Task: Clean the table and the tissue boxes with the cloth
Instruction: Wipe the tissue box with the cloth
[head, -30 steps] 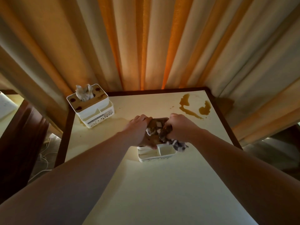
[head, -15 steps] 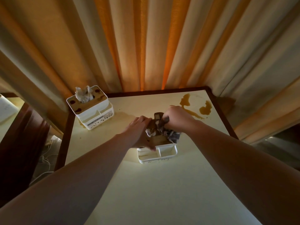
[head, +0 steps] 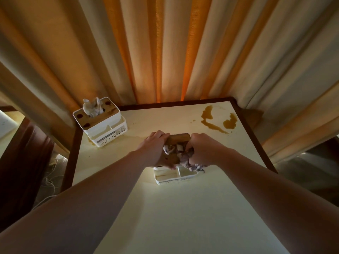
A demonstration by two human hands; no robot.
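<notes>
A white tissue box (head: pixel 174 176) with a wooden lid stands in the middle of the cream table (head: pixel 183 217). My left hand (head: pixel 155 149) grips its left side and lid. My right hand (head: pixel 203 150) holds a crumpled grey-and-white cloth (head: pixel 185 155) pressed on the lid, and a tail of cloth hangs over the box's right edge. A second white tissue box (head: pixel 102 123) with stained wooden lid and a tissue sticking out stands at the far left corner. A brown spill (head: pixel 215 121) lies at the far right corner.
Orange and cream curtains (head: pixel 165 52) hang right behind the table. The table has a dark wooden rim (head: pixel 70 156). A dark chair (head: pixel 22 162) and white cables sit on the left. A small brown smear lies under the corner box.
My right hand has wiped the cloth away across the lid and back toward me, so the far end of the wooden lid shows now. My left hand has stayed on the box.
</notes>
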